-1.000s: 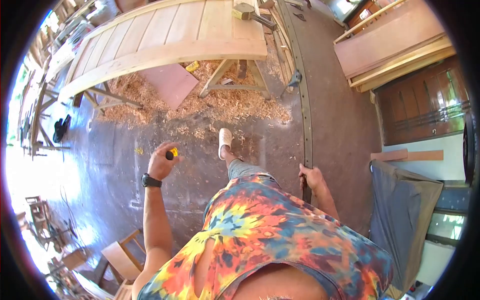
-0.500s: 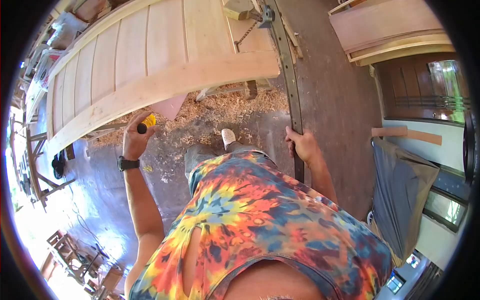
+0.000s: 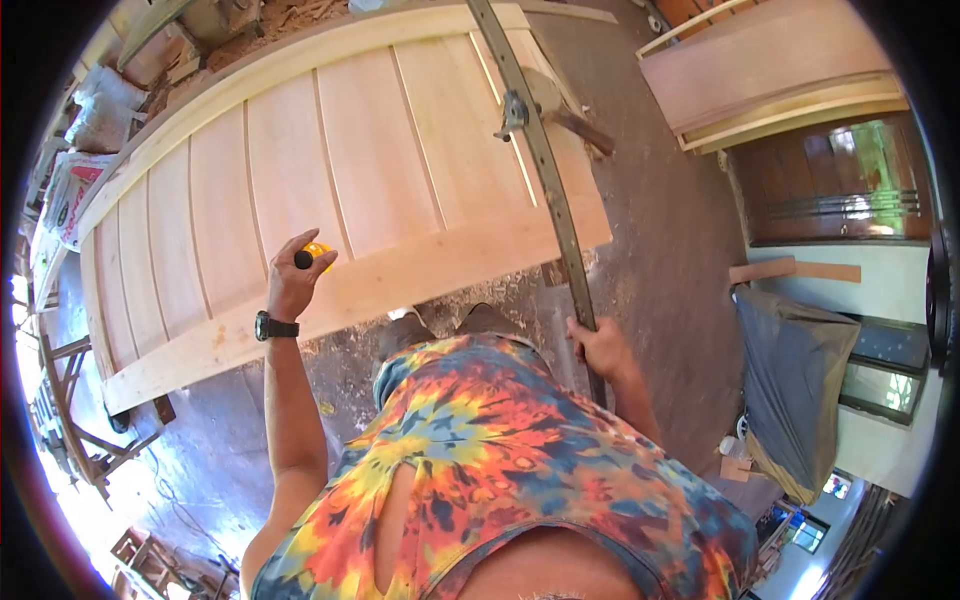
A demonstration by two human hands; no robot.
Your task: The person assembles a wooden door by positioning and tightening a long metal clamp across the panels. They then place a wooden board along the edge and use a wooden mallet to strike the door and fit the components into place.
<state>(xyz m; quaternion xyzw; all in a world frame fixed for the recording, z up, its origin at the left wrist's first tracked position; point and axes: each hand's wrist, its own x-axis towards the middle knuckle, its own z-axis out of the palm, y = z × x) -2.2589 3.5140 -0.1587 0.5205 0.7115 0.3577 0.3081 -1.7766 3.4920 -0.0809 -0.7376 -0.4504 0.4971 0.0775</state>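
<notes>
My left hand (image 3: pixel 292 280) is closed around a small yellow thing with a round black end (image 3: pixel 303 260); its kind I cannot make out. That hand is over the front part of a large pale wooden panel (image 3: pixel 290 170) made of grooved boards within a frame. On the other side, my right hand (image 3: pixel 603 350) grips the lower end of a long dark bar clamp (image 3: pixel 550 190), its metal bar pierced with holes. The bar lies across the panel's right end, and a sliding jaw (image 3: pixel 515 113) sits on it above the boards. The clamp's far end is cut off at the top.
A mallet-like wooden tool (image 3: pixel 580 130) sticks out by the panel's right end. Other wooden panels (image 3: pixel 770 70) stand at upper right, near a dark cloth (image 3: pixel 790 370). Wood shavings (image 3: pixel 480 295) lie on the floor by my feet. A wooden frame (image 3: pixel 75 400) stands at left.
I am closer to the panel, which now reaches lower in view. My left hand has moved over it with the yellow thing. The clamp is farther over its right end, still in my right hand.
</notes>
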